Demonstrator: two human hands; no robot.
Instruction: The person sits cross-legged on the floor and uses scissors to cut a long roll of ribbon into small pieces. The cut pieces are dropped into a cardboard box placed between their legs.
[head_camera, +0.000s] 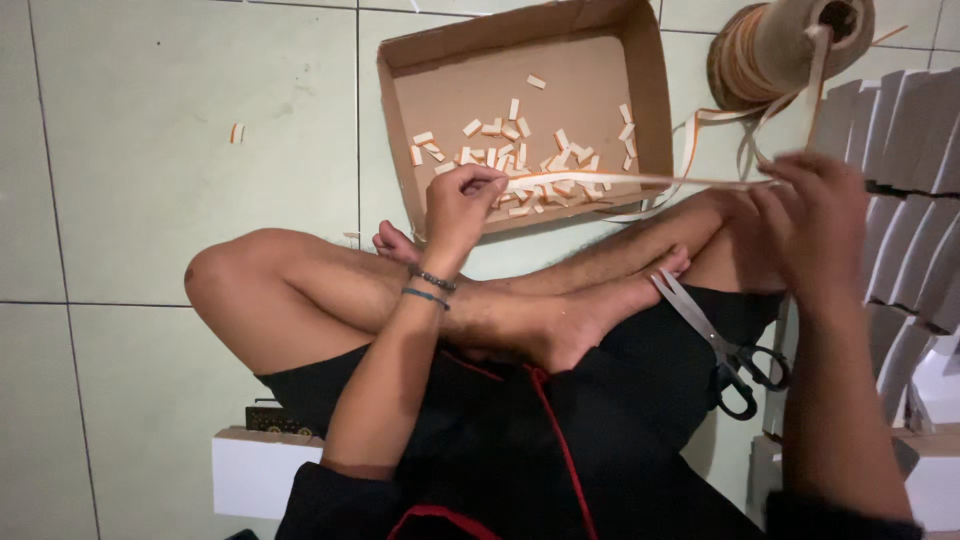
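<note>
I sit cross-legged on a tiled floor. My left hand (462, 200) pinches one end of a thin pale strip (620, 180) over the front edge of a cardboard tray (650, 90). My right hand (815, 225) holds the strip further along, stretched taut between both hands. The strip runs up to a spool of tape (790, 45) at the top right. Several short cut pieces (520, 150) lie inside the tray. Black-handled scissors (715, 345) rest on my lap, untouched.
A row of grey cardboard sheets (905, 190) stands at the right. A white box (262, 472) sits by my left hip. One stray cut piece (236, 132) lies on the green floor tiles at the left.
</note>
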